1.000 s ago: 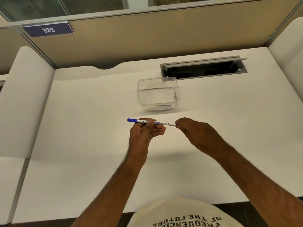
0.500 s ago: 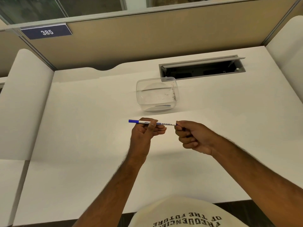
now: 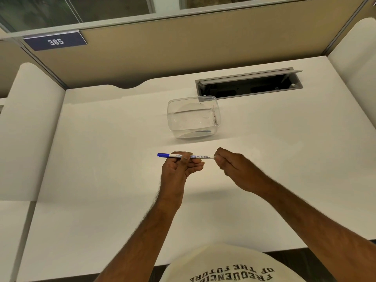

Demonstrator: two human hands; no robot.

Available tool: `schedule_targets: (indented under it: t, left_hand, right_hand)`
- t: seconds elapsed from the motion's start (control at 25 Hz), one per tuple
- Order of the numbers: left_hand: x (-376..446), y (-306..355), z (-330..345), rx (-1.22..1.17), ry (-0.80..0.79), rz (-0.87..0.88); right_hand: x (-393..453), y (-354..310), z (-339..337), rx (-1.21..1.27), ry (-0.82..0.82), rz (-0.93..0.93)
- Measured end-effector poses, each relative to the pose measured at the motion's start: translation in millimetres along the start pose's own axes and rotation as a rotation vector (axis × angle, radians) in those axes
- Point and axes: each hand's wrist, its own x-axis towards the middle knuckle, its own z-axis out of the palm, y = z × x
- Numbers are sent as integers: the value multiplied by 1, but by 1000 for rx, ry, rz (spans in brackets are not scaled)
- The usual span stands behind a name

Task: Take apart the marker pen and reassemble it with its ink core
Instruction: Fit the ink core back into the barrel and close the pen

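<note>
both hands (image 3: 179, 169) still grip marker (image 3: 201, 156)

Both bare forearms reach forward, the left hand (image 3: 179, 169) with thumb up and fingers curled round the middle of the marker pen (image 3: 186, 156), the right hand (image 3: 236, 167) just beside it, fingertips pinching the pen's right end.

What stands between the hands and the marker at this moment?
Nothing visible. The left hand grips the marker around the middle of its barrel, and the right hand pinches its right end. Both already touch it above the desk.
</note>
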Motion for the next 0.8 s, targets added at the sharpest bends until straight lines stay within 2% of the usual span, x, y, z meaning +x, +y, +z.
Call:
schedule_targets:
  t: [0.04, 0.08, 0.12, 0.16, 0.2, 0.32, 0.4, 0.48, 0.56, 0.64, 0.72, 0.76, 0.8]
  left_hand:
    - [0, 1, -2, 26, -2, 11]
    - [1, 1, -3, 56, -3, 19]
    - [0, 1, -5, 79, -4, 24]
    - [0, 1, -5, 90, -2, 22]
    - [-1, 1, -6, 90, 5, 16]
    - [-2, 2, -5, 44, 37, -1]
    - [-2, 3, -5, 12, 44, -10]
    - [-2, 4, -6, 0, 42, -14]
    - [-4, 4, -8, 2, 39, -13]
    - [-4, 3, -9, 10, 38, -10]
    - [-2, 2, -8, 31, 39, -8]
    - [-2, 2, -7, 40, 38, -7]
    - [-2, 2, -7, 46, 36, -7]
  right_hand:
    - [2, -3, -1, 345, -107, 144]
    - [3, -7, -3, 571, -188, 267]
    - [2, -9, -6, 626, -236, 312]
    - [3, -9, -8, 543, -240, 291]
    - [1, -10, -9, 355, -213, 207]
    - [-5, -8, -8, -454, -35, -88]
    - [-7, -9, -5, -674, 63, -192]
    - [-4, -7, -1, -735, 91, -233]
    - [0, -2, 1, -563, 14, -174]
    - [3, -2, 2, -49, -114, -42]
    - [6, -7, 5, 582, -215, 207]
    - [7, -8, 6, 766, -238, 310]
    - [8, -9, 6, 793, -237, 356]
